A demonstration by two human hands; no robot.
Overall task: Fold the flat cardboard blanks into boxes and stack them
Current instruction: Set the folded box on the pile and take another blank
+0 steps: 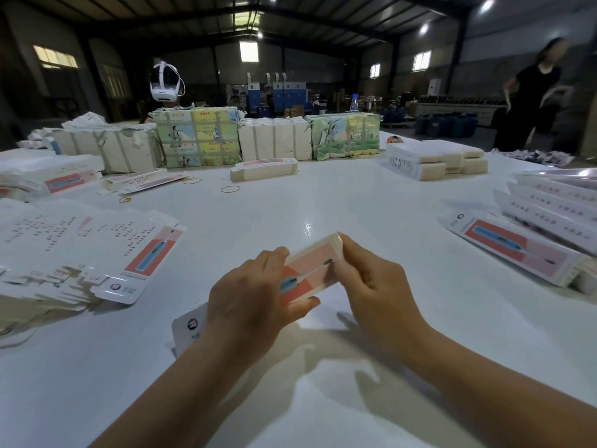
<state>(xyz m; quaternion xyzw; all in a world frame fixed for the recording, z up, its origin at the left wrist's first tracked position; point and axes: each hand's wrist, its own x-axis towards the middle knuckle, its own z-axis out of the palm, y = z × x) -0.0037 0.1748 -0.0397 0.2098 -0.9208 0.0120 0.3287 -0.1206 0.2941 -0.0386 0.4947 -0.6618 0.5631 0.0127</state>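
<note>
so, near to far:
box in hand [311,270]: half-formed carton, pink and red print with a blue pen-like item, held just above the white surface [371,202], centre-near.
left hand [248,302]: fingers curled round the box's near end, thumb under its lower edge.
right hand [371,279]: fingers curled, clamped on the far end, thumb on the printed face.
risk, crush: both hands squeezing at once could dent the thin walls; judgement only.
risk, flap: far-end flap is hidden by the right fingers; if it misses its slot the box could spring back flat.
risk, slip: glossy card, and the box rests on nothing, so a loose grip could drop it.
card under left wrist [190,328]: white tab with a round dark logo; text too small to read.
flat blanks [64,253]: fanned pile on the left, same print, rows of small characters, unreadable; a careless elbow could scatter it.
folded boxes [529,250]: stack at right, leaning rows; adding carelessly could topple them.
rubber bands [230,189]: loose on the surface, mid-distance.
banded bundle [263,169]: blanks strapped together, beyond the bands.
wrapped packs [197,137]: far row, illustrated paper, writing blurred.
headset [165,82]: white, behind the packs.
person [529,95]: standing far right, blurred.
brands: none readable anywhere.
</note>
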